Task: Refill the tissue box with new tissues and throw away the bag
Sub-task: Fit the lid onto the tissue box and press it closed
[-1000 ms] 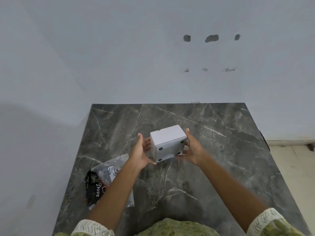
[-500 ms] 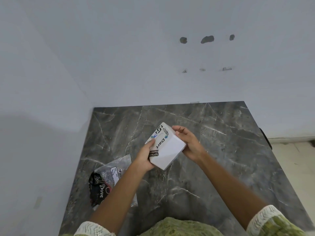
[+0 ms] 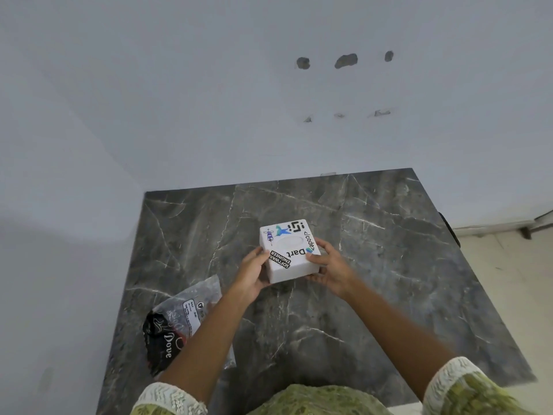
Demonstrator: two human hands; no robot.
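A white square tissue box [image 3: 291,266] covered in stickers sits top side up over the middle of the dark marble table [image 3: 374,265], its oval opening facing me. My left hand [image 3: 253,272] grips its left side and my right hand [image 3: 330,266] grips its right side. I cannot tell whether the box rests on the table or hovers just above it. A clear and black plastic bag [image 3: 176,322] printed "Dove" lies on the table at the near left, partly behind my left forearm.
A white wall stands behind the table and another along its left edge. The table's right edge drops to a pale tiled floor [image 3: 508,265]. My green patterned clothing fills the bottom of the view.
The box was held with its underside and feet towards me; both hands have turned it over, so the stickered top with the opening now faces up.
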